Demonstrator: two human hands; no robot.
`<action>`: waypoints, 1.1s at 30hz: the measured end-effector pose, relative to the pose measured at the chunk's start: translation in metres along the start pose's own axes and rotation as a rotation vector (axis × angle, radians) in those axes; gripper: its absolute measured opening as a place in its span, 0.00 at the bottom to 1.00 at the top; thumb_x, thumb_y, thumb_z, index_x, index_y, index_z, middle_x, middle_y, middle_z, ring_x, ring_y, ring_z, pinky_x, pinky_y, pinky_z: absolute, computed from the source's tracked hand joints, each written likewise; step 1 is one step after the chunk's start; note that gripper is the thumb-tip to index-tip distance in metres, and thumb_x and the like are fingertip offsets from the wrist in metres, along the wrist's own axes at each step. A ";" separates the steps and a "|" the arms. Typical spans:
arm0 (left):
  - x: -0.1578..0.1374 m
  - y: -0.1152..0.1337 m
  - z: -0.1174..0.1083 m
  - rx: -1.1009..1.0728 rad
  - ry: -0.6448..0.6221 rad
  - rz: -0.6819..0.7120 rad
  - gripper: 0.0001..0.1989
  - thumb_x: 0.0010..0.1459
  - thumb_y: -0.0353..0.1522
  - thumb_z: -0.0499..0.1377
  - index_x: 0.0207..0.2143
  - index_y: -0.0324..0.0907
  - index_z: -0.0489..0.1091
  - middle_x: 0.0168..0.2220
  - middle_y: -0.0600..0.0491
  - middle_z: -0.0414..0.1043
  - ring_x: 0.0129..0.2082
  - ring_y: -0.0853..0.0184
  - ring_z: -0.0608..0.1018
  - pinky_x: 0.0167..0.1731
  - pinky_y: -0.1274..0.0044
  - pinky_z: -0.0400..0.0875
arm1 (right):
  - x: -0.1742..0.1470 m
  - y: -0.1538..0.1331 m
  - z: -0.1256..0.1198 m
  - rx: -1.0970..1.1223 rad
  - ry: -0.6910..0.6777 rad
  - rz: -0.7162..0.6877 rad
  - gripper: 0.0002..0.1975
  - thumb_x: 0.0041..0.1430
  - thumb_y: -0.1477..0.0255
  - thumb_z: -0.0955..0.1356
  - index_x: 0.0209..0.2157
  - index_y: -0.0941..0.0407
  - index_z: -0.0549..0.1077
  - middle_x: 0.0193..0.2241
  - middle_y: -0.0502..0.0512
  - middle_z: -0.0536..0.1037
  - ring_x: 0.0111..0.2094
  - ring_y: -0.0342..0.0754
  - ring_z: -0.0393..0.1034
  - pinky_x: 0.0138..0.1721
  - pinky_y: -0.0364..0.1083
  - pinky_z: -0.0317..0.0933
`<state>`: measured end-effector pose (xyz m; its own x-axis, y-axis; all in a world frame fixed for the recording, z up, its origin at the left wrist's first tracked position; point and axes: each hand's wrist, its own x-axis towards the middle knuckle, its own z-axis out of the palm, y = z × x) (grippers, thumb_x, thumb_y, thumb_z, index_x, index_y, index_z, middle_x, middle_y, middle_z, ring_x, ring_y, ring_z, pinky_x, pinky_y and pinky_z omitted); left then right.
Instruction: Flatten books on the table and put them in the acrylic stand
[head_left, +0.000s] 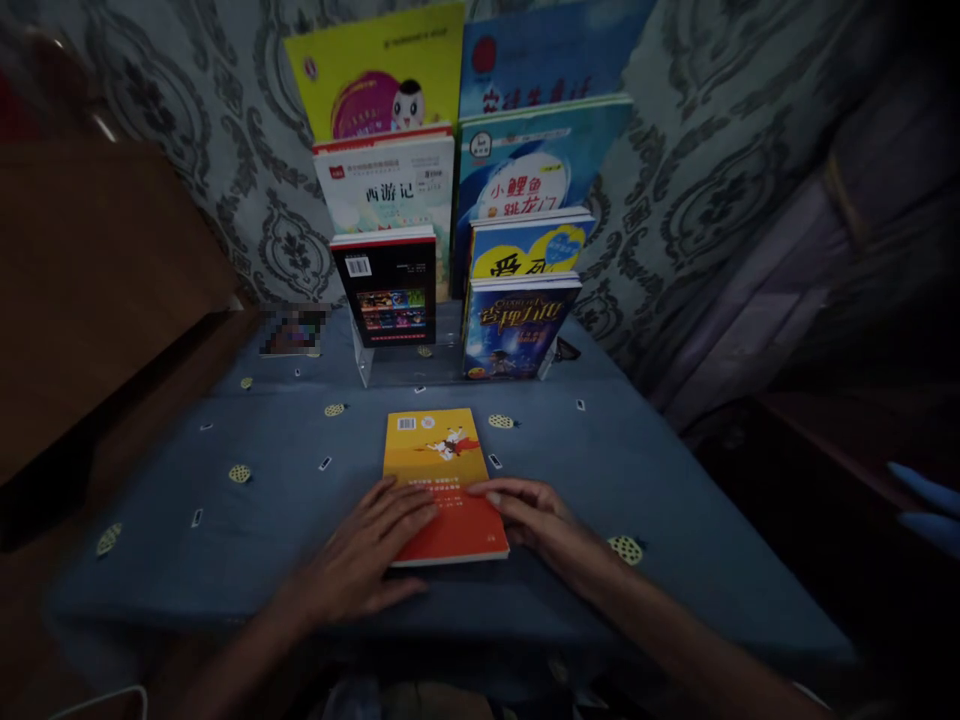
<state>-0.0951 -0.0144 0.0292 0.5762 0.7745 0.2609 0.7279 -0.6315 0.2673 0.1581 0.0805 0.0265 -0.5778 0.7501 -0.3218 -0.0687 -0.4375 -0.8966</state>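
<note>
A yellow and orange-red paperback book (442, 450) lies flat near the table's front, back cover up, with a barcode at its top left. My left hand (375, 540) rests palm-down across its lower left part, fingers stretched out and thumb apart near the front edge. At the book's right edge is my right hand (540, 515), its index finger and thumb reaching onto the cover. The other right fingers are partly hidden beside the edge. Neither hand lifts the book.
Behind the book stands a clear acrylic rack (364, 362) holding several books in two columns. A black book (390, 290) is front left, a dark blue book (517, 335) front right. The blue pineapple-print cloth (285, 520) covers the table. Wooden furniture (97, 280) stands left.
</note>
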 end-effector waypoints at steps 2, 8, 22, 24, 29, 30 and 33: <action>-0.010 -0.014 -0.004 -0.038 0.040 -0.040 0.36 0.65 0.37 0.58 0.70 0.47 0.45 0.67 0.43 0.59 0.68 0.57 0.61 0.68 0.58 0.52 | 0.000 -0.009 0.005 0.046 0.015 0.012 0.21 0.46 0.57 0.77 0.40 0.56 0.82 0.34 0.57 0.83 0.34 0.50 0.78 0.34 0.46 0.71; -0.001 -0.066 0.003 -0.301 0.281 -0.173 0.25 0.66 0.33 0.56 0.65 0.52 0.61 0.65 0.48 0.64 0.67 0.59 0.63 0.64 0.62 0.63 | -0.004 -0.033 0.013 0.102 -0.016 -0.013 0.17 0.53 0.62 0.73 0.42 0.57 0.81 0.35 0.60 0.83 0.37 0.50 0.78 0.37 0.47 0.72; 0.063 -0.077 -0.020 -0.818 0.478 -0.351 0.28 0.57 0.54 0.60 0.46 0.40 0.75 0.47 0.45 0.77 0.53 0.52 0.75 0.56 0.65 0.65 | 0.032 -0.034 -0.009 -0.970 0.196 -0.759 0.23 0.70 0.60 0.59 0.61 0.51 0.65 0.56 0.60 0.75 0.56 0.56 0.70 0.56 0.58 0.66; 0.068 -0.081 -0.016 -0.839 0.532 -0.397 0.30 0.56 0.56 0.59 0.45 0.40 0.76 0.44 0.46 0.78 0.49 0.54 0.76 0.54 0.65 0.67 | 0.043 -0.036 -0.008 -0.995 0.256 -0.806 0.21 0.70 0.59 0.59 0.57 0.52 0.69 0.51 0.61 0.77 0.53 0.57 0.72 0.54 0.57 0.68; 0.076 -0.091 -0.001 -0.916 0.665 -0.492 0.34 0.53 0.59 0.58 0.46 0.41 0.76 0.49 0.45 0.78 0.54 0.52 0.74 0.59 0.64 0.64 | 0.059 -0.038 -0.004 -0.983 0.316 -0.871 0.17 0.70 0.59 0.58 0.43 0.53 0.73 0.39 0.60 0.77 0.42 0.55 0.74 0.46 0.54 0.71; 0.078 -0.091 0.000 -0.938 0.689 -0.491 0.34 0.53 0.60 0.58 0.47 0.41 0.75 0.50 0.45 0.77 0.56 0.52 0.73 0.61 0.64 0.62 | 0.062 -0.037 -0.003 -0.956 0.309 -0.883 0.17 0.70 0.59 0.57 0.43 0.53 0.72 0.39 0.60 0.77 0.42 0.54 0.74 0.46 0.54 0.71; 0.087 -0.091 0.002 -1.017 0.768 -0.471 0.35 0.54 0.60 0.57 0.48 0.40 0.75 0.54 0.44 0.75 0.60 0.52 0.70 0.64 0.64 0.57 | 0.071 -0.033 0.002 -0.870 0.330 -0.894 0.17 0.70 0.59 0.57 0.47 0.54 0.70 0.39 0.59 0.78 0.43 0.54 0.75 0.46 0.54 0.71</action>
<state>-0.1107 0.1106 0.0251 -0.2427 0.9182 0.3129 0.0104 -0.3201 0.9473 0.1179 0.1471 0.0338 -0.3706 0.7545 0.5417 0.2960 0.6488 -0.7010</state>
